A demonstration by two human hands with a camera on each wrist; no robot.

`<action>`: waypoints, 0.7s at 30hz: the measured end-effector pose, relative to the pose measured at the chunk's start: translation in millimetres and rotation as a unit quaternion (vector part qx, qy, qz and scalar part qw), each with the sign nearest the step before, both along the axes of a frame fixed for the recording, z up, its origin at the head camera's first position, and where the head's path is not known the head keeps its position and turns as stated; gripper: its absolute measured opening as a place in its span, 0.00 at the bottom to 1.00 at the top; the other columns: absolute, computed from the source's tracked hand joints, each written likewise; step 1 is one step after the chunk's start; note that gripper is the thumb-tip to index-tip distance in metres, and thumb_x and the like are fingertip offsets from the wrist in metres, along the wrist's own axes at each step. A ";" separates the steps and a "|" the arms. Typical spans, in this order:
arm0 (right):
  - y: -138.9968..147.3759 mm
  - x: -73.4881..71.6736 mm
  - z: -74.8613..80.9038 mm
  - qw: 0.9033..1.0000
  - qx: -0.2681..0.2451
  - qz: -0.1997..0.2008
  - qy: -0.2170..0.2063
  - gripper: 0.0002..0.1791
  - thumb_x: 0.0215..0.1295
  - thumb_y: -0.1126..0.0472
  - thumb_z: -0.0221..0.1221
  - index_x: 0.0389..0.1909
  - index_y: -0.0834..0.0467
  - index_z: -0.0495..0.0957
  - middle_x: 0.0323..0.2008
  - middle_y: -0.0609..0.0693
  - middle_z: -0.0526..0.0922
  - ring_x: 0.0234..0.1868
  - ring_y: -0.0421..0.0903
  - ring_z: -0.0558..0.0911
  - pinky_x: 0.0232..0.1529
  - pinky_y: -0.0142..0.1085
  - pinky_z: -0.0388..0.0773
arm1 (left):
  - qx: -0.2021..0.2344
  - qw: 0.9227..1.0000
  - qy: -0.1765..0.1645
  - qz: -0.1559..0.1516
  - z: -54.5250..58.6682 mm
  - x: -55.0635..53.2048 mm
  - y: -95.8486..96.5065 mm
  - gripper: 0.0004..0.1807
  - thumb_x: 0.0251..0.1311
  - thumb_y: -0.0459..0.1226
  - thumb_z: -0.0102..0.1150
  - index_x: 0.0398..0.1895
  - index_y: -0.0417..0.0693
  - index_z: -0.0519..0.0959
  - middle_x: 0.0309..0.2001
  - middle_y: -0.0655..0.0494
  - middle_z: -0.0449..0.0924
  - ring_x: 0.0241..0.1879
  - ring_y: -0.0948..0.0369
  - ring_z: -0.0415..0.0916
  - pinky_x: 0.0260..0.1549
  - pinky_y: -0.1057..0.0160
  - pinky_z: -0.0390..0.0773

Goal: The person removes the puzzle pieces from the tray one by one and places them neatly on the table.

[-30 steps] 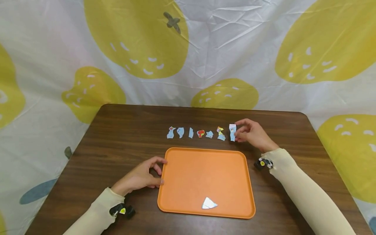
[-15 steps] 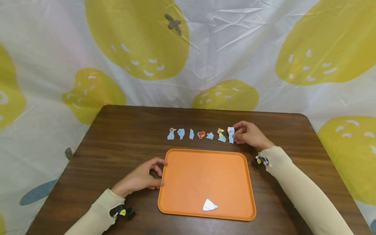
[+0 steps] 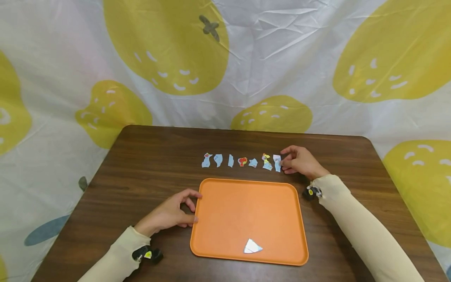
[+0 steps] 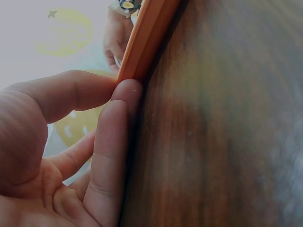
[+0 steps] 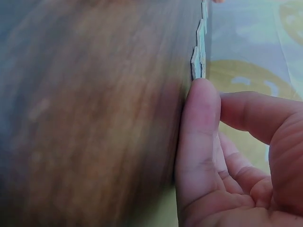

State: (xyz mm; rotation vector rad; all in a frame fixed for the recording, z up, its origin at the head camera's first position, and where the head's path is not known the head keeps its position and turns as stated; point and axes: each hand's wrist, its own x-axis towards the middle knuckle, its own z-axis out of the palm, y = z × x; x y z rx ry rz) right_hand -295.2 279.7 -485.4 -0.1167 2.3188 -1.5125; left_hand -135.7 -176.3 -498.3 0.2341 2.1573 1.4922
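Note:
Against the left rim of an orange tray [image 3: 250,219], my left hand [image 3: 169,213] grips the edge with bent fingers, which the left wrist view shows at the top and outer side of the rim. My right hand [image 3: 303,161] is at the right end of a row of irregular printed puzzle pieces. Its thumb and fingertips hold the right side of the tall pale-blue puzzle piece [image 3: 277,163]. In the right wrist view the fingers [image 5: 201,127] hide that piece, and the edges of other pieces [image 5: 197,61] show beyond them.
Several more pieces, including a red one [image 3: 242,161] and a yellow-and-blue one [image 3: 266,162], lie between the tray and the table's far edge. A whitish triangular piece [image 3: 251,246] sits near the tray's front edge. A patterned cloth [image 3: 267,70] hangs behind the table [image 3: 158,156].
My right hand has shifted slightly left and nearer with the end piece, closing up on its neighbour, then held still. The left hand has stayed at the tray.

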 end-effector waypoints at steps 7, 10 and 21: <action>1.2 2.4 1.8 1.000 -0.012 0.008 0.006 0.29 0.69 0.70 0.64 0.69 0.70 0.68 0.40 0.58 0.83 0.36 0.47 0.87 0.41 0.42 0.90 | 0.004 1.000 -0.005 0.000 0.4 0.1 0.4 0.36 0.54 0.31 0.79 0.67 0.51 0.74 0.43 0.45 0.76 0.30 0.53 0.87 0.27 0.55 0.86; 2.0 5.5 5.0 1.000 -0.018 0.019 0.017 0.28 0.71 0.71 0.62 0.69 0.70 0.67 0.43 0.62 0.83 0.38 0.48 0.88 0.42 0.44 0.90 | 0.005 1.000 -0.005 0.000 0.5 0.0 0.1 0.37 0.54 0.31 0.80 0.67 0.51 0.74 0.43 0.45 0.76 0.30 0.53 0.87 0.27 0.55 0.87; 0.6 19.4 17.4 0.998 -0.037 0.022 0.039 0.28 0.72 0.71 0.62 0.69 0.71 0.67 0.50 0.72 0.80 0.44 0.50 0.88 0.45 0.47 0.90 | 0.012 1.000 -0.009 0.004 0.0 -0.7 -0.5 0.36 0.54 0.31 0.79 0.67 0.50 0.74 0.44 0.44 0.76 0.30 0.53 0.87 0.27 0.55 0.87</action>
